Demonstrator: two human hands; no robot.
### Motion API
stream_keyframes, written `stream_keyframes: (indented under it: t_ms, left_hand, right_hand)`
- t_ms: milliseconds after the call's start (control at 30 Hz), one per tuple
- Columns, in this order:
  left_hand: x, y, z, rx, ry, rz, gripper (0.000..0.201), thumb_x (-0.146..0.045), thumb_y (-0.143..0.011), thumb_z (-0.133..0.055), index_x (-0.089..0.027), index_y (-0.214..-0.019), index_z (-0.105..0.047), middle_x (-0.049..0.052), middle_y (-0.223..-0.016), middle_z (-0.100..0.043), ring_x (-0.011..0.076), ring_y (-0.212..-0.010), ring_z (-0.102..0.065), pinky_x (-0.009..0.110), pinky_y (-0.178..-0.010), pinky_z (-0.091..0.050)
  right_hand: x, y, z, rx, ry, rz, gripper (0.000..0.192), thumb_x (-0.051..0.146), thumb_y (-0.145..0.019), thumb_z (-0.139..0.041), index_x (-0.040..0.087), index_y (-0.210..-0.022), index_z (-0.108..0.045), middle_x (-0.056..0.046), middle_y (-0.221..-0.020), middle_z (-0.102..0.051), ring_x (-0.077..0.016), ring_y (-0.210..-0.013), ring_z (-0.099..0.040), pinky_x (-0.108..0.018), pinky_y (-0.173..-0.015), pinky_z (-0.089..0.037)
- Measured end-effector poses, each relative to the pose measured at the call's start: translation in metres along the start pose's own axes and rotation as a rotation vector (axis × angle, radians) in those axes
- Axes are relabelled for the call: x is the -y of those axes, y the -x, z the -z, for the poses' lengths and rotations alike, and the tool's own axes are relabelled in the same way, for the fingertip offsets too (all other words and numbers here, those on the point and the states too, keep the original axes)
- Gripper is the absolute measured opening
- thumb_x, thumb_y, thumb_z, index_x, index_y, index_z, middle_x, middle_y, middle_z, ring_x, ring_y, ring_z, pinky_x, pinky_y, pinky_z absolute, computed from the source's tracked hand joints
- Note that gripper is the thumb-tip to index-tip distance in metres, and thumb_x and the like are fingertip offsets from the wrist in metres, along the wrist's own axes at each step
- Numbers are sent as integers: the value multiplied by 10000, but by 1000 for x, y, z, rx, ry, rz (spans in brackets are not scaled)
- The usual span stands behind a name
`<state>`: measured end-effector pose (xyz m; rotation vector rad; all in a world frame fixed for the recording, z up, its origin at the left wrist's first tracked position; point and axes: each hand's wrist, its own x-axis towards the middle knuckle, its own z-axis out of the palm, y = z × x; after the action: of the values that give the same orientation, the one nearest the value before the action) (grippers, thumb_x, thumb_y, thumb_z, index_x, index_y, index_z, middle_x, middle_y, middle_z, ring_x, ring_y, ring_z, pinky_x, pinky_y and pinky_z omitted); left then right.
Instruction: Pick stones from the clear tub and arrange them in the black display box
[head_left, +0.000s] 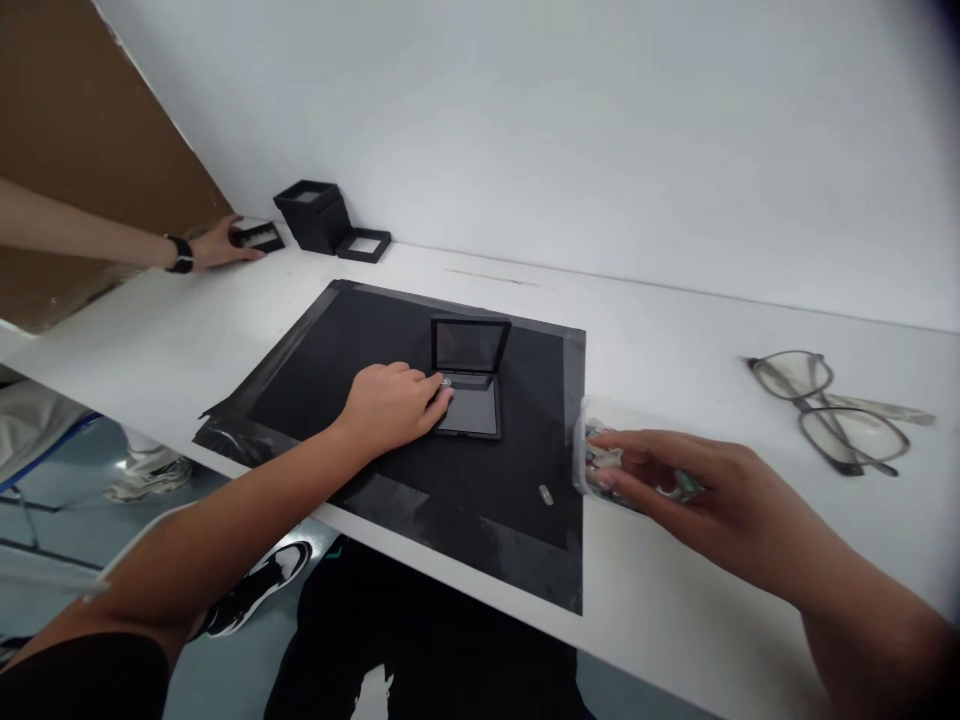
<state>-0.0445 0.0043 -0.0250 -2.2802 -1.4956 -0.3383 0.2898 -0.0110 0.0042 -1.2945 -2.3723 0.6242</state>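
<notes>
A small black hinged case [469, 385] lies open on a black mat [375, 340], its lid standing up. My left hand [394, 405] rests on the mat at the case's left edge, fingertips pressing a small silver piece [445, 382] onto the case's base. My right hand [675, 480] reaches into a clear plastic container [592, 455] of small items just off the mat's right edge. Whether its fingers hold anything is hidden. A small silver piece [546, 494] lies loose on the mat near the container.
Eyeglasses [832, 410] lie folded on the white table at the right. At the back left another person's hand [221, 243] with a black wristband touches a flat black case [257, 237], beside a stack of black cases [311, 213] and one more [364, 244].
</notes>
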Motion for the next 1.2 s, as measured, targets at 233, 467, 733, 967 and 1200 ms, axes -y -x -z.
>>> stream_keyframes:
  t_ms: [233, 467, 733, 967, 1200]
  left_hand:
    - [6, 2, 7, -51, 65, -49, 476, -595, -939, -479, -229, -1062, -757, 28, -717, -724, 181, -725, -671, 262, -525, -339]
    - [-2, 3, 5, 96, 69, -82, 439, -512, -997, -411, -248, -1049, -758, 16, -615, -686, 169, -678, -646, 261, -517, -302]
    - [-16, 1, 16, 307, -24, -79, 638, -580, -1000, -327, -120, -1370, -567, 88, -730, -714, 222, -712, -669, 290, -513, -340]
    - [-17, 6, 13, 127, -27, -74, 541, -524, -983, -412, -119, -1205, -693, 53, -576, -659, 200, -573, -630, 293, -485, -324]
    - [-9, 3, 12, -64, 102, -155, 411, -438, -976, -463, -211, -795, -754, 17, -605, -644, 155, -598, -596, 285, -522, -369]
  right_hand:
    - [3, 3, 3, -11, -14, -3, 305, 490, -910, -593, 302, -1122, -704, -13, -786, -705, -129, -550, -566, -273, -499, -474]
    - [4, 5, 2, 7, 31, -9, 288, 482, -914, -578, 314, -1095, -725, -32, -941, -762, -161, -654, -661, -279, -530, -524]
    - [2, 2, 1, 48, 34, -41, 294, 489, -913, -577, 324, -1117, -708, -16, -846, -745, -162, -618, -653, -286, -504, -515]
    - [-2, 0, -2, 35, 37, -46, 295, 505, -906, -580, 335, -1102, -721, -15, -839, -744, -153, -587, -637, -279, -482, -512]
    - [-1, 0, -1, 32, 35, -57, 309, 516, -903, -582, 329, -1104, -725, -32, -913, -758, -158, -611, -651, -271, -483, -527]
